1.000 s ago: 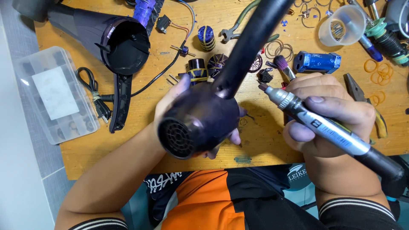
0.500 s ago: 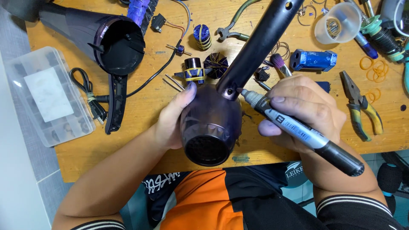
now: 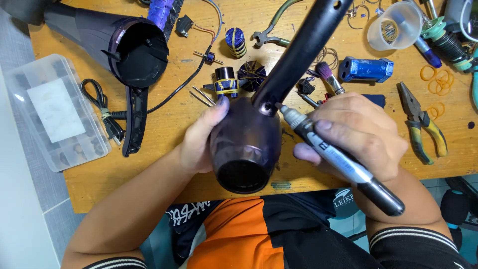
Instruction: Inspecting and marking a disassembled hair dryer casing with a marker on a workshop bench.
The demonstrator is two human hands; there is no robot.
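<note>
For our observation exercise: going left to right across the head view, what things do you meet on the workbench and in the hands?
Clear plastic parts box → detached dark dryer nozzle shell → left hand → purple hair dryer body → silver rotary tool in the right hand → pliers with yellow-green handles.

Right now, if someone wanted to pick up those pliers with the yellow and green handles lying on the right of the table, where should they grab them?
Probably by the two handles, coming from above. The pliers lie flat on the wooden table, with the metal nose pointing away from the person and the coated handles toward the table's near edge. The handles are long and spread a little. Nothing rests on them, and the right hand is close beside.
</note>
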